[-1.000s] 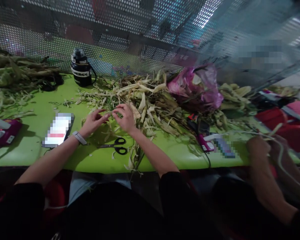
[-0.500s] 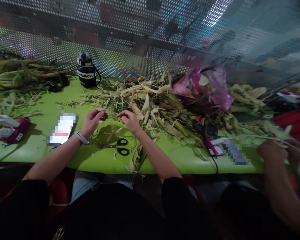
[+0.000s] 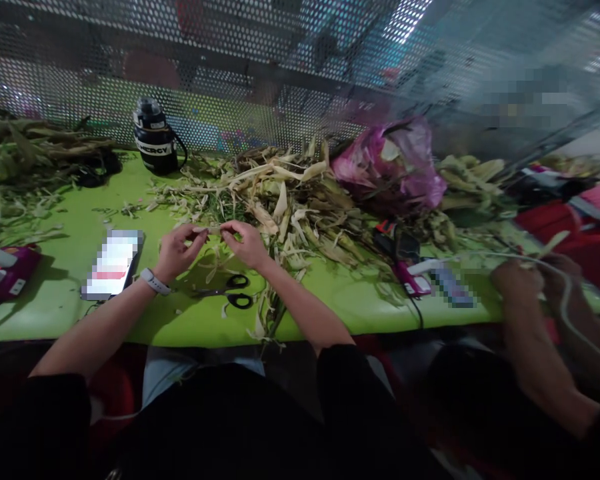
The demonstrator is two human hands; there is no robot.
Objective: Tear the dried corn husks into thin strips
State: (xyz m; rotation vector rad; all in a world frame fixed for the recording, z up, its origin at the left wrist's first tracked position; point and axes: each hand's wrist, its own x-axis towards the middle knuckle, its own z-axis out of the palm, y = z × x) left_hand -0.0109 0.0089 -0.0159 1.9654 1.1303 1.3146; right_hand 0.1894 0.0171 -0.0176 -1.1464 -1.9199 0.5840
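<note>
Pinched between the fingers of both hands is a short pale strip of corn husk point(image 3: 213, 231), held taut just above the table. My left hand point(image 3: 179, 251), with a white band on its wrist, grips one end. The other end is in the fingertips of my right hand point(image 3: 246, 244). Black-handled scissors point(image 3: 239, 301) lie on the green table below the hands, blades pointing left. Right behind and to the right spreads a heap of dry corn husks point(image 3: 300, 213). Loose husk scraps lie under the hands.
A phone point(image 3: 113, 263) lies left of my forearm, near a purple power socket point(image 3: 17, 270). At the back stands a black bottle point(image 3: 156, 143). A pink plastic bag point(image 3: 380, 167) sits on the husks. At right, another person's hands point(image 3: 517, 283) work near a second phone point(image 3: 453, 285).
My hands have come closer together, and the husk strip now shows plainly between them. The whole view has shifted, so the table's things appear further left.
</note>
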